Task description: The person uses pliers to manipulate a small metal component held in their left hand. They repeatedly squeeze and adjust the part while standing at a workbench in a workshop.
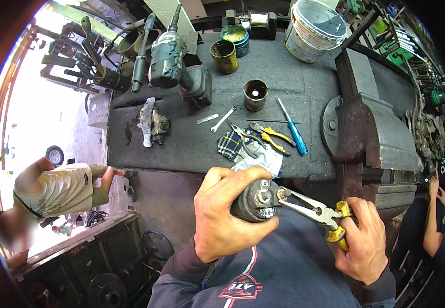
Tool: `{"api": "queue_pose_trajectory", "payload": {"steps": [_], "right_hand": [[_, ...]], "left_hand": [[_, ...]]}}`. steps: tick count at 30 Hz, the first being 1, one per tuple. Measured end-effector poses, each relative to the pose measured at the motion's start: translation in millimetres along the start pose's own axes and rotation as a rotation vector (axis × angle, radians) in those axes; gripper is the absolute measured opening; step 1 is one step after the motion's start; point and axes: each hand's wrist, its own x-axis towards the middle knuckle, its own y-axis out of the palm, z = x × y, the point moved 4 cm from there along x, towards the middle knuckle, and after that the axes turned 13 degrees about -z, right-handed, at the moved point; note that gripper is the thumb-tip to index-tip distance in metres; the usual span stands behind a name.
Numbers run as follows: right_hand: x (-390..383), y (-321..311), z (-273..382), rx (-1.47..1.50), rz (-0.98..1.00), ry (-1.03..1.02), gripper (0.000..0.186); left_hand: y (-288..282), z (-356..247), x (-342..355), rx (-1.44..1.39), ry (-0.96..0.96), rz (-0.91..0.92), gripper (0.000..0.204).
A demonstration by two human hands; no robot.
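Observation:
My left hand [227, 215] is wrapped round a dark cylindrical part that looks like a starter solenoid [257, 201]. Its end with threaded studs and small metal tabs faces up. Long-nose pliers [310, 209] with yellow grips are held in my right hand [363, 238]. Their jaws are parted, and the tips reach the stud on the solenoid's right side. Whether they touch it I cannot tell. Just beyond my hands, at the bench edge, are a pale rag [263, 160], a checked cloth [228, 146], dark-handled pliers [245, 139] and yellow-handled cutting pliers [271, 134].
On the dark bench [191, 149] lie a blue screwdriver [297, 136], a wrench [223, 119] and a greasy metal part [156, 126]. Cans, a cordless impact tool [168, 61] and a white bucket [315, 31] stand farther back. A large vise [371, 128] occupies the right. Other people are at both sides.

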Motion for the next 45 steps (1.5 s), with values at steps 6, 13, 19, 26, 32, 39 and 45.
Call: {"api": "queue_pose_trajectory", "payload": {"steps": [6, 13, 19, 26, 32, 39, 45], "right_hand": [[-3.1, 11.1, -10.9, 0.099, -0.055, -0.011, 0.036], [-3.1, 20.4, -14.1, 0.163, -0.070, -0.023, 0.034], [-3.0, 22.9, -15.7, 0.182, -0.059, -0.018, 0.032], [-4.9, 26.3, -18.0, 0.204, -0.042, -0.027, 0.032], [-8.6, 30.2, -19.4, 0.222, -0.024, -0.026, 0.032], [-10.5, 34.2, -20.6, 0.254, 0.000, -0.031, 0.032], [-10.5, 36.9, -20.2, 0.276, 0.010, -0.032, 0.032]], "left_hand": [[-4.9, -4.9, 6.8, 0.032, 0.011, 0.075, 0.053], [-7.8, 0.9, 9.5, 0.011, -0.035, 0.140, 0.053], [-10.0, 1.1, 11.4, 0.009, -0.097, 0.207, 0.052], [-9.7, 6.9, 11.9, -0.034, -0.153, 0.301, 0.052], [-10.2, 13.0, 12.3, -0.059, -0.193, 0.395, 0.056], [-9.1, 21.7, 12.0, -0.181, -0.272, 0.484, 0.057], [-7.5, 27.4, 11.3, -0.258, -0.377, 0.579, 0.056]]}}
